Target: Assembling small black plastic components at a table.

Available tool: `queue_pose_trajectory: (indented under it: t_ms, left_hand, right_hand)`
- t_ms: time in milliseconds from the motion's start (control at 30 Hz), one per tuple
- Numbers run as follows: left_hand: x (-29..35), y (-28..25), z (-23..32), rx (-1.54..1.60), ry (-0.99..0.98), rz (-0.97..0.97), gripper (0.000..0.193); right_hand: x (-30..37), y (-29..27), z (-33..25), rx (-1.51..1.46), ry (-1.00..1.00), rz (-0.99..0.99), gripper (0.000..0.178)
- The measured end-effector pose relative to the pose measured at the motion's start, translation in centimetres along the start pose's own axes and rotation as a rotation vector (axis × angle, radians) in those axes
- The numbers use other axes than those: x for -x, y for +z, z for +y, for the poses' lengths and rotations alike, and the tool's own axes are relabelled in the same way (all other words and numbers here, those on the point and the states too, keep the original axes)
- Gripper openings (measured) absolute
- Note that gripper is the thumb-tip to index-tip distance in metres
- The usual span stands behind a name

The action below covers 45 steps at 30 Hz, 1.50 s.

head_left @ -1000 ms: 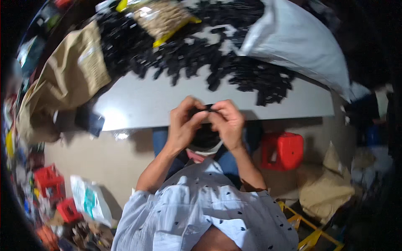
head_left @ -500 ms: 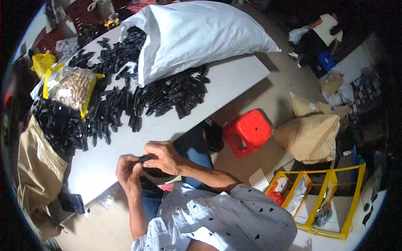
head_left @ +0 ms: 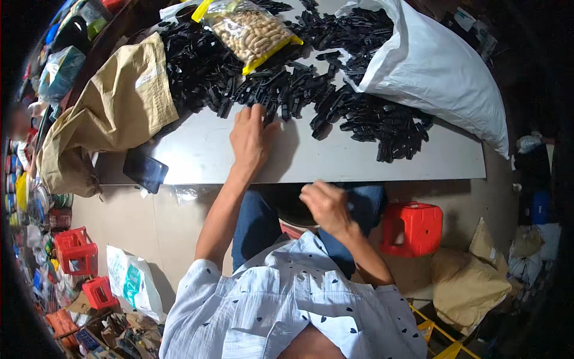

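Note:
At the near edge of a heap of small black plastic pieces (head_left: 287, 90), my left hand (head_left: 251, 139) reaches across the white table (head_left: 215, 155). Its fingertips touch or hover just at the pieces, and the thumb stands apart from the fingers. No piece shows clearly in its grasp. My right hand (head_left: 327, 206) is over my lap, just off the table's near edge, with its fingers curled in. Whatever it may hold is hidden. To the right, a large white sack (head_left: 430, 72) lies on its side with black pieces around its mouth.
A bag of peanuts (head_left: 248, 33) lies on the heap. Left are a tan woven sack (head_left: 113, 102) and a dark phone (head_left: 145, 170) at the table edge. Red stools (head_left: 412, 228) and a white plastic bag (head_left: 134, 281) are on the floor, with another tan sack (head_left: 466, 281) right.
My hands were together on one black piece and have parted. The left moved forward to the heap; the right drew back over my lap. The view has turned left.

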State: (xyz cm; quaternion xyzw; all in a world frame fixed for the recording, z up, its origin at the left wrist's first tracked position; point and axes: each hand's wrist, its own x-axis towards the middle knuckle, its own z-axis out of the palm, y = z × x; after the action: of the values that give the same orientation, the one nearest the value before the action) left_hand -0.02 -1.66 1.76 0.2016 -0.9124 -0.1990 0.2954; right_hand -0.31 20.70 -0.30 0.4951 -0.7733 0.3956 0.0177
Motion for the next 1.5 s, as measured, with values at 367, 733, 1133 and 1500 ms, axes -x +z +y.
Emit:
queue_pose_trajectory:
  t_ms: [367, 733, 1133, 1500]
  left_hand:
    - [1.6, -0.2, -1.4, 0.034, 0.090, -0.086, 0.023]
    - [0.8, 1.3, -0.7, -0.177, 0.141, -0.010, 0.026]
    - [1.4, -0.7, 1.3, 1.355, -0.451, -0.458, 0.030]
    - [3.3, 0.9, 2.8, 1.568, -0.625, -0.458, 0.016]
  right_hand:
    - [-8.6, -2.4, 5.0, 0.298, 0.094, 0.109, 0.027]
    - [-8.3, -3.2, 4.8, -0.041, 0.157, 0.116, 0.030]
    - [-7.0, -4.1, 3.1, -0.931, 0.353, 0.139, 0.029]
    - [-6.6, -3.3, 1.8, -0.880, 0.445, 0.023, 0.033]
